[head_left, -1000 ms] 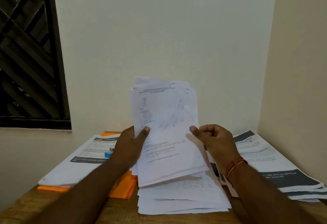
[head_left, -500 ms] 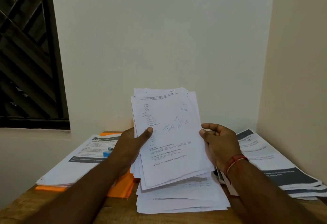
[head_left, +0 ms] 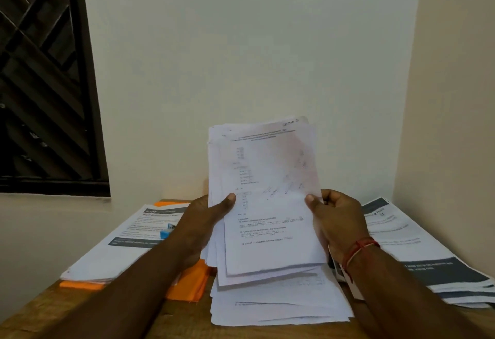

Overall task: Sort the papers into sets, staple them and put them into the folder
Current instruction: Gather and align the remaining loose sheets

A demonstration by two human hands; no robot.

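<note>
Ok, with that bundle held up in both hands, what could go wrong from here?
1. The held sheets are fanned unevenly and pinched only at their side edges by the left hand and right hand, so one could slip out.
2. A dropped sheet would probably land on the loose white pile directly below and get mixed in.

A thin red thread band (head_left: 359,249) is being worn around the wrist just behind the right hand (head_left: 339,220), wound in several strands with one paler strand among them. The left hand (head_left: 199,223) and both forearms are being shown bare.
</note>
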